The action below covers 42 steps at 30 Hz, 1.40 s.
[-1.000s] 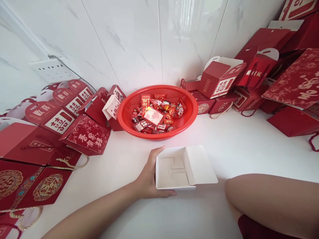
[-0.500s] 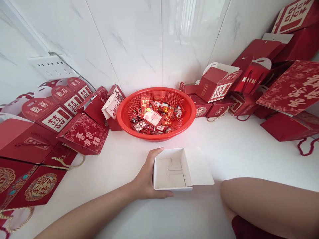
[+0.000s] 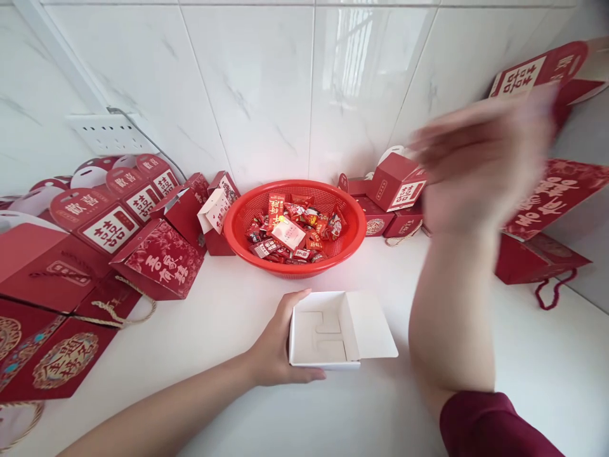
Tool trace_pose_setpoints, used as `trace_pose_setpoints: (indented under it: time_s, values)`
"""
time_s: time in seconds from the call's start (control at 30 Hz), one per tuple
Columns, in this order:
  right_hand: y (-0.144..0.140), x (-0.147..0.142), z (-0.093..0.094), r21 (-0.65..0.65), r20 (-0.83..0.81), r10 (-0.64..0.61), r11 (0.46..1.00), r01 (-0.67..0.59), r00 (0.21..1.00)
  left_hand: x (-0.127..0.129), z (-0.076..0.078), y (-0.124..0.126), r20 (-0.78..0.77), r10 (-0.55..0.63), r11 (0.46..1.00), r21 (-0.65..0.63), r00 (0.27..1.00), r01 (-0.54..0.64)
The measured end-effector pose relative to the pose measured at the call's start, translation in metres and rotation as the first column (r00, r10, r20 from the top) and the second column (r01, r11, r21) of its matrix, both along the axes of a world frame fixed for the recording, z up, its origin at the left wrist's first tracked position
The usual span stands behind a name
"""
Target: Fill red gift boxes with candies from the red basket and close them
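Head view: my left hand (image 3: 276, 343) grips the left wall of the open white box (image 3: 323, 330), thumb on the near edge, bracing it flat on the white surface (image 3: 523, 355) with its mouth up and flap folded right. My right hand (image 3: 480, 165) is raised and blurred; fingers look spread, holding nothing visible. The red basket (image 3: 238, 219) of wrapped candies (image 3: 295, 231) sits just behind the box, within reach.

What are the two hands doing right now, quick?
Left hand: holds the side of the open white box.
Right hand: raised in the air, blurred, fingers spread, holding nothing that shows.
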State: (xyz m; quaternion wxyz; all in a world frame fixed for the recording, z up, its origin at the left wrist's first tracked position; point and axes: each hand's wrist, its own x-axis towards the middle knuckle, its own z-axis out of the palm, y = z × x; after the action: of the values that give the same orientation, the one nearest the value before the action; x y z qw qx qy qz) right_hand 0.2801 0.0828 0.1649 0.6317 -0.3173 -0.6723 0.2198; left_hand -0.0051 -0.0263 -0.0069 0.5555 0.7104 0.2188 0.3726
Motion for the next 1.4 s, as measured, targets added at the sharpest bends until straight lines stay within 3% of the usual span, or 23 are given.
trace_pose_setpoints:
  time_s: [0.07,0.1,0.17,0.2,0.23,0.27,0.3,0.4,0.47,0.57,0.77,0.87,0.97,1.03,1.1,1.17,1.2,1.3,1.4]
  values:
    - [0.013,-0.032,-0.011,-0.077,0.163,0.165,0.985,-0.154,0.973,0.000,0.000,0.000,-0.001,0.000,1.000,-0.004,1.000,0.000]
    - [0.020,-0.049,-0.018,-0.189,0.319,0.319,0.944,-0.269,0.893,0.000,0.001,0.000,-0.007,0.007,1.000,-0.005,1.000,-0.007]
    - [0.034,-0.081,-0.032,-0.508,0.583,0.633,0.773,-0.380,0.509,-0.001,0.001,0.000,-0.030,0.025,1.000,0.002,0.999,-0.025]
    - [0.039,-0.093,-0.038,-0.612,0.629,0.704,0.710,-0.349,0.330,-0.002,0.002,0.000,-0.040,0.033,0.999,0.008,0.999,-0.032]
    - [0.044,-0.102,-0.042,-0.671,0.653,0.729,0.683,-0.288,0.206,-0.002,0.002,0.000,-0.046,0.035,0.999,0.011,0.998,-0.035]
    - [0.048,-0.108,-0.045,-0.693,0.677,0.723,0.688,-0.216,0.133,-0.002,0.003,0.000,-0.044,0.034,0.999,0.011,0.998,-0.033]
    - [0.052,-0.112,-0.047,-0.681,0.710,0.696,0.718,-0.143,0.107,-0.002,0.003,0.001,-0.041,0.030,1.000,0.011,0.999,-0.029]
    - [0.065,-0.110,-0.046,-0.571,0.816,0.561,0.820,0.042,0.137,-0.002,0.003,0.001,-0.034,0.023,0.999,0.025,0.999,-0.022]
    - [0.076,-0.105,-0.046,-0.521,0.851,0.505,0.844,0.123,0.145,-0.002,0.002,0.002,-0.033,0.027,0.999,0.041,0.999,-0.026]
    - [0.088,-0.100,-0.053,-0.528,0.849,0.517,0.832,0.172,0.106,-0.003,0.000,0.003,-0.034,0.035,0.998,0.055,0.999,-0.033]
    - [0.090,-0.103,-0.069,-0.656,0.742,0.670,0.729,0.194,-0.009,-0.003,-0.001,0.004,-0.053,0.056,0.995,0.085,0.997,-0.052]
    - [0.086,-0.101,-0.063,-0.699,0.705,0.709,0.693,0.177,0.013,-0.002,0.001,0.002,-0.045,0.078,0.994,0.079,0.996,-0.074]
    - [0.079,-0.088,-0.052,-0.722,0.692,0.710,0.686,0.091,0.132,0.001,0.004,0.000,0.042,0.070,0.996,0.043,0.997,-0.072]
    - [0.072,-0.075,-0.047,-0.705,0.676,0.681,0.709,-0.019,0.282,0.001,0.006,-0.001,0.099,0.079,0.996,0.021,0.992,-0.081]
    - [0.064,-0.061,-0.049,-0.676,0.571,0.653,0.718,-0.166,0.498,0.002,0.007,-0.001,0.112,0.109,0.994,-0.002,0.988,-0.110]
    - [0.055,-0.050,-0.056,-0.665,0.344,0.653,0.677,-0.317,0.675,0.002,0.007,-0.001,0.094,0.144,0.989,-0.029,0.985,-0.142]
    - [0.052,-0.046,-0.061,-0.669,0.224,0.654,0.642,-0.374,0.722,0.002,0.007,-0.001,0.084,0.158,0.987,-0.042,0.984,-0.155]
    - [0.045,-0.042,-0.069,-0.689,0.042,0.624,0.584,-0.430,0.780,0.004,0.008,-0.002,0.085,0.138,0.988,-0.075,0.987,-0.132]
    - [0.043,-0.042,-0.069,-0.678,0.052,0.598,0.609,-0.412,0.800,0.006,0.009,-0.003,0.103,0.071,0.996,-0.056,0.992,-0.065]
